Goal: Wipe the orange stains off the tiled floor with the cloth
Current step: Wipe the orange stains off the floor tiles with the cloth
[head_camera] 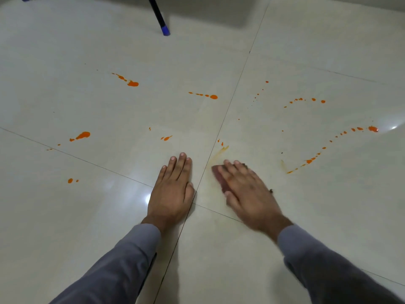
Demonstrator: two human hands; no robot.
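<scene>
- The tiled floor (306,216) is pale and glossy, with thin dark joints.
- Orange stains (133,83) lie scattered ahead of both hands.
- The left hand (172,191) lies flat on the floor, fingers straight and together.
- The right hand (249,189) presses the dark red cloth (220,177) with straight, slightly spread fingers, beside a faint smear (220,152).
- A dark furniture leg (158,15) with a blue foot stands far ahead.

You have 2 hands (171,189) down, 1 cloth (220,177), 1 blue-tipped leg (161,20), and over 10 orange stains (83,135) on the floor (65,227).
</scene>
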